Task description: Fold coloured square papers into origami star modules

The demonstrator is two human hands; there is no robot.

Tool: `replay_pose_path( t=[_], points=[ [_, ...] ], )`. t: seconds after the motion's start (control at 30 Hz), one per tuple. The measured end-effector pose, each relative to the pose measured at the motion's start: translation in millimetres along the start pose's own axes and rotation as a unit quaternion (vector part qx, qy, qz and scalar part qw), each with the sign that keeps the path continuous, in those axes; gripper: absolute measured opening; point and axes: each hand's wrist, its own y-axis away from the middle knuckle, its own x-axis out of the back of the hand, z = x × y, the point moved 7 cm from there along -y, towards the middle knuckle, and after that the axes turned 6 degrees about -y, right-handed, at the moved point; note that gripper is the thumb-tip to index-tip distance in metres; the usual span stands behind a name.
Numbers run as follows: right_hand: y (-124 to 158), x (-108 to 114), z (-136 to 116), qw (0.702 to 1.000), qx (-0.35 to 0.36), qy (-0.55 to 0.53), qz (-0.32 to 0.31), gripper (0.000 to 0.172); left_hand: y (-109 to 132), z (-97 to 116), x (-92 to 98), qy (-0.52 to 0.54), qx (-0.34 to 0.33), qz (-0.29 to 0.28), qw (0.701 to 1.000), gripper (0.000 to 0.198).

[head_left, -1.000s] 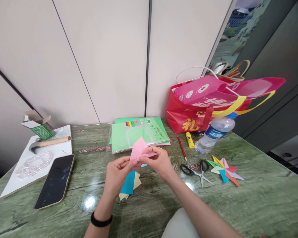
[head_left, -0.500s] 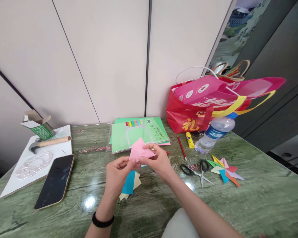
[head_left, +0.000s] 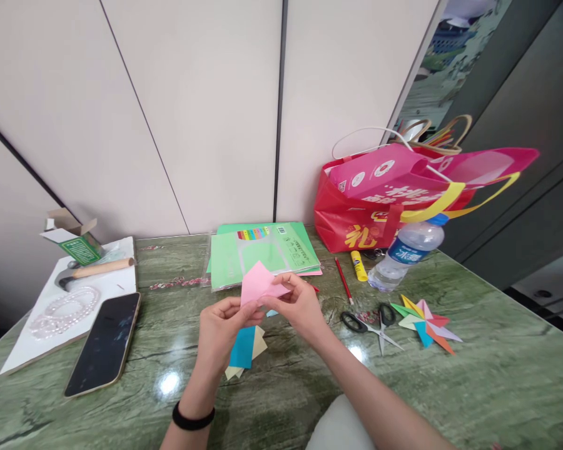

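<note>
My left hand (head_left: 225,328) and my right hand (head_left: 298,306) together pinch a folded pink paper (head_left: 258,282), held a little above the green marble table (head_left: 473,387). The left hand grips its lower left edge, the right its right-hand flap. Below the hands lie folded blue and pale yellow papers (head_left: 246,349). A black band circles my left wrist.
A green paper pack (head_left: 263,250) lies behind the hands. Scissors (head_left: 368,324), a paper star (head_left: 425,322), a red pencil (head_left: 343,280), a glue stick (head_left: 358,265), a water bottle (head_left: 406,250) and a red bag (head_left: 385,194) sit right. A phone (head_left: 104,342), beads (head_left: 65,309) and a hammer (head_left: 94,270) lie left.
The pink paper has been turned and refolded slightly between my fingers; its right flap is tucked closer in. Both hands stay in nearly the same place.
</note>
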Motion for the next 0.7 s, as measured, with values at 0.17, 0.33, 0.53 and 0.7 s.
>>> replay_pose_path(
  t=[0.17, 0.33, 0.53, 0.7],
  points=[
    [0.1, 1.2, -0.9, 1.000, -0.009, -0.018, 0.007, 0.040, 0.7, 0.2, -1.6, -0.005, -0.006, -0.010, 1.000, 0.021],
    [0.1, 1.1, -1.7, 1.000, -0.009, -0.021, 0.007, 0.039, -0.1, -0.3, -4.6, 0.000, -0.002, -0.029, 1.000, 0.023],
    [0.2, 0.6, -3.0, 1.000, 0.001, 0.000, 0.000, 0.037, -0.6, -2.4, -7.3, -0.014, 0.010, -0.048, 0.999, 0.028],
    [0.0, 0.6, -1.6, 1.000, -0.019, -0.013, 0.001, 0.041, -0.6, -3.1, -7.3, -0.024, 0.008, -0.051, 0.998, 0.026]
  ],
)
